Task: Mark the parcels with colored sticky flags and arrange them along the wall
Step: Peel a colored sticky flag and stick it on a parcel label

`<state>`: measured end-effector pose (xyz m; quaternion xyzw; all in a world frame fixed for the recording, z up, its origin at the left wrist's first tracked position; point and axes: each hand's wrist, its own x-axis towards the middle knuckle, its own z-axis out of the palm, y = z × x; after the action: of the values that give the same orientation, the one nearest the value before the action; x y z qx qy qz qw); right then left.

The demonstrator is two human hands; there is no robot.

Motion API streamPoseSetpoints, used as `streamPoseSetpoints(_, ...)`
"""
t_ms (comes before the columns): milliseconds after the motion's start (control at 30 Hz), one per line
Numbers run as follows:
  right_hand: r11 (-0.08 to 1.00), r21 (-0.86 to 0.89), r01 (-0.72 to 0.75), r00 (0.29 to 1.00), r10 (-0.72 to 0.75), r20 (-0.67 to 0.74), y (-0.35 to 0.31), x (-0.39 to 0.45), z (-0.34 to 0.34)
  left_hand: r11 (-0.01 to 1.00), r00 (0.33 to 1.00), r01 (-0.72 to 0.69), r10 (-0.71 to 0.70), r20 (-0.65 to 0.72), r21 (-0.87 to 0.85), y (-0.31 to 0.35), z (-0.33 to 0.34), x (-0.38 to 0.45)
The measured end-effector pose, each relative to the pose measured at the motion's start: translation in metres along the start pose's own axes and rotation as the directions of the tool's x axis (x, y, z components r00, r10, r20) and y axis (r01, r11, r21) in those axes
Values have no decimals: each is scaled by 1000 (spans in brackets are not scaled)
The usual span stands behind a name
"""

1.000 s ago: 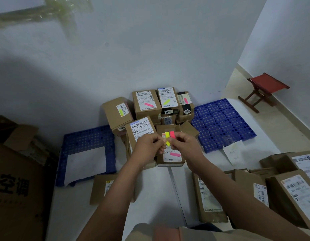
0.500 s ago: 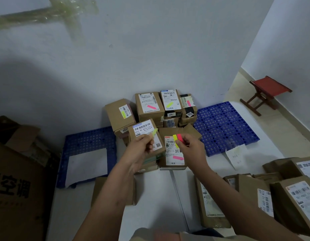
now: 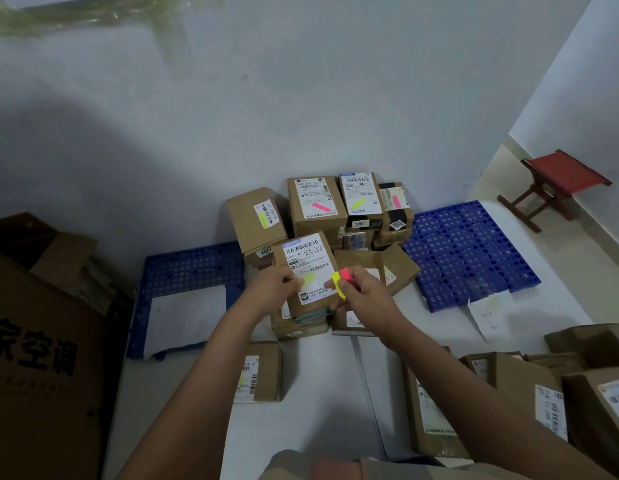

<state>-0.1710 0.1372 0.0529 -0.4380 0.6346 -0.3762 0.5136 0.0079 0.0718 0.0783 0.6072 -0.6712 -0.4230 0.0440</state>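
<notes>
The left hand [image 3: 271, 289] presses a yellow flag [image 3: 308, 278] onto the parcel [image 3: 310, 271], fingers curled. The right hand [image 3: 365, 296], beside the parcel, pinches the flag pad [image 3: 341, 279].

A pale, scuffed wall [image 3: 301, 98] rises ahead of me above a light tiled floor [image 3: 301, 410]. A small red wooden stool [image 3: 557, 181] stands in the right-hand corner.

1 head view, forward and down, close over parcels [image 3: 311, 268] against wall [image 3: 301, 98].
</notes>
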Motion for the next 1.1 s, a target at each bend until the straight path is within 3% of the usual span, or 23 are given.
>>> streamPoseSetpoints(133,999,-39,16,989,-10,145,-8,2,10,998,1000,-5,3,24,57,-3,0,5)
streamPoseSetpoints(333,985,-171,22,981,11,194,-16,9,17,995,1000,-2,0,28,101,-4,-1,10)
streamPoseSetpoints(500,979,-202,37,979,5,206,-20,8,17,956,997,49,-31,-66,291,-2,-2,11)
streamPoseSetpoints(600,986,-161,50,980,-17,200,-20,6,15,953,980,88,-31,-196,289,-3,-2,3)
streamPoseSetpoints(733,994,84,73,997,-75,21,-18,1,3,993,877,-2,58,-477,118,4,1,-7)
streamPoseSetpoints(833,964,255,72,981,-23,-190,-6,-4,-19,982,847,-174,186,-497,72,25,17,-12)
streamPoseSetpoints(967,981,195,-2,882,93,-461,40,-26,-67,910,842,-413,390,-373,20,67,74,-16)
streamPoseSetpoints(1100,988,60,-143,723,146,-676,86,-70,-123,916,926,-378,374,-54,-137,94,153,-13)
